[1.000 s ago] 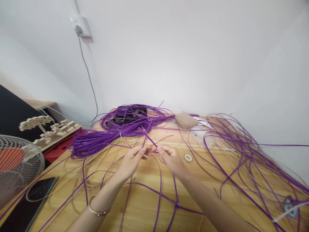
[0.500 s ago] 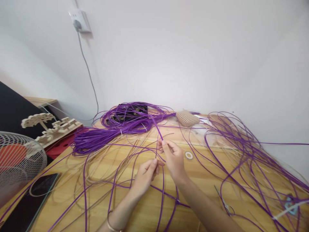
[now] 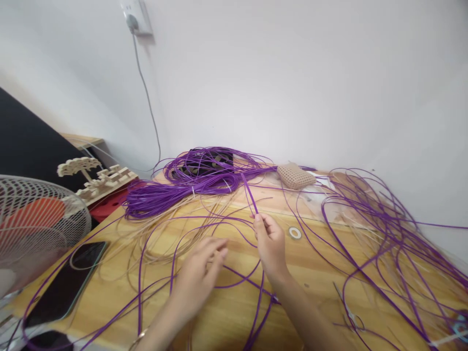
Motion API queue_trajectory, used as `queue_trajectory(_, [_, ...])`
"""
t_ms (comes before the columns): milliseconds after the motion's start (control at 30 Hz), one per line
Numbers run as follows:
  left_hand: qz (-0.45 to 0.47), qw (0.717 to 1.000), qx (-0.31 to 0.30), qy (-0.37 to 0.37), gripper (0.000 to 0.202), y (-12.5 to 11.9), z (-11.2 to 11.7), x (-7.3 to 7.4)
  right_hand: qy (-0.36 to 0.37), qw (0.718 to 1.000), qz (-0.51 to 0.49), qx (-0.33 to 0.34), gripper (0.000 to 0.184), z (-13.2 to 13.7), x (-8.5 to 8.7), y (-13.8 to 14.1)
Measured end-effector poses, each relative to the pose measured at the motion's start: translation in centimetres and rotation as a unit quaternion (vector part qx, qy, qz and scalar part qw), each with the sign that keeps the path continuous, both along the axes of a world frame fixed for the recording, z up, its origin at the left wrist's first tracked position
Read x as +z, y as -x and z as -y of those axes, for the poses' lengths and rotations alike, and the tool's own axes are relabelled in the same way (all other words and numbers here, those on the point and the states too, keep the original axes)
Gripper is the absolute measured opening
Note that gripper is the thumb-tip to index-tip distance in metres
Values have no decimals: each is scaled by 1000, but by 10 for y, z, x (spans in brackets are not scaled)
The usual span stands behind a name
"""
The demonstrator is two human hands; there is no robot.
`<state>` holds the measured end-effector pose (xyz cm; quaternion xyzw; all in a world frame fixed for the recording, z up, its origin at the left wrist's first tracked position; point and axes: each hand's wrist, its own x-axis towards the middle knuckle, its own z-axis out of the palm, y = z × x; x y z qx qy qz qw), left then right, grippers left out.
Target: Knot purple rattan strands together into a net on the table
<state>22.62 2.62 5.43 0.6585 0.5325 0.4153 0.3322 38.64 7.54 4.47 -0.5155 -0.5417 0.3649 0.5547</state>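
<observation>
My right hand (image 3: 270,241) pinches a thin purple strand (image 3: 249,194) whose free end sticks up and away from the fingers. My left hand (image 3: 199,273) hovers flat over the wooden table (image 3: 226,312) to the left, fingers apart and slightly blurred, holding nothing. Loose purple strands (image 3: 175,253) loop over the table under and around both hands. A thick bundle of purple strands (image 3: 171,195) lies behind them, leading into a coil (image 3: 204,165) at the back.
A woven beige piece (image 3: 294,176) sits at the back, a small white ring (image 3: 294,232) right of my right hand. A phone (image 3: 68,280) and a fan (image 3: 32,224) are at left, a wooden model (image 3: 97,178) behind. Tangled purple strands (image 3: 383,229) cover the right side.
My left hand has let go of the strand, dropped lower and to the left, and spread its fingers. My right hand keeps the strand and has tilted it more upright. The view shifted.
</observation>
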Motion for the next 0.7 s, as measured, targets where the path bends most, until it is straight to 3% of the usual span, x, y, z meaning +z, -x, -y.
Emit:
queue_trajectory(67, [28,996,87,-15,24,24,7,4,4,1000,7,-5,34,7,-1,5])
queue_trajectory(167, [100,980,169,1,26,42,13,3,0,997,33,71,28,23,-4,21])
queue_trajectory(300, [178,969,170,17,31,33,13,3,3,986,43,162,26,42,-8,38])
queue_trajectory(700, [323,931,164,49,20,13,5,-2,29,967,30,251,27,58,-16,28])
